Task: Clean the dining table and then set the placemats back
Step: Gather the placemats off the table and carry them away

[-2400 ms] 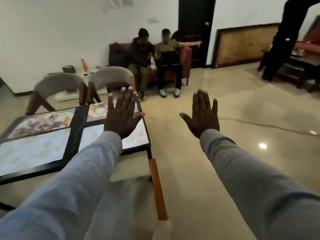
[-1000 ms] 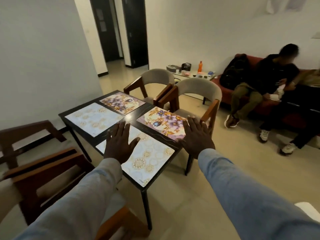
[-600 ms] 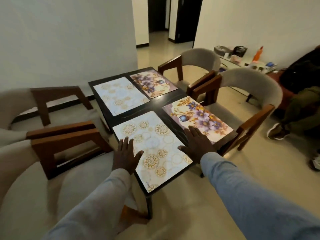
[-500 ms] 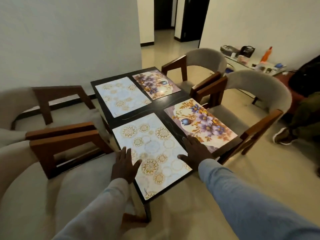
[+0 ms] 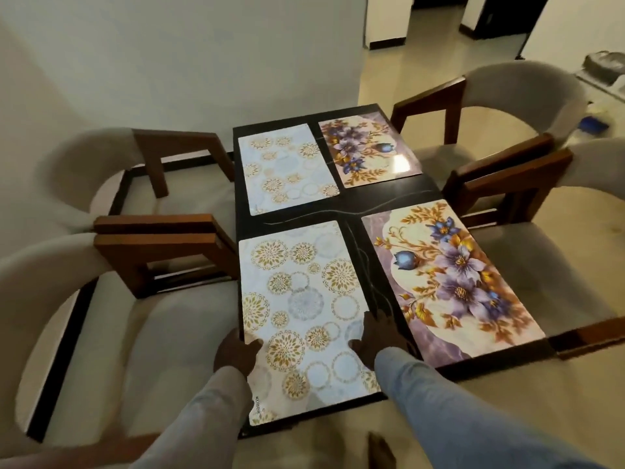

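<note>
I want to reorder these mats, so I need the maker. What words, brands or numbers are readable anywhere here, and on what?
One small dark imprint near the front left corner of the nearest circle-patterned placemat, beside the left hand: too small and blurred to read.
No other text shows anywhere.

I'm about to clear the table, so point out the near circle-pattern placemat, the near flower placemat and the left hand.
near circle-pattern placemat (image 5: 304, 299), head view, middle.
near flower placemat (image 5: 453, 279), head view, purple blooms.
left hand (image 5: 235, 352), head view, back.

glossy placemats (image 5: 378, 154) on a polished black table (image 5: 382, 196); wood-armed upholstered chairs (image 5: 162, 255).
</note>
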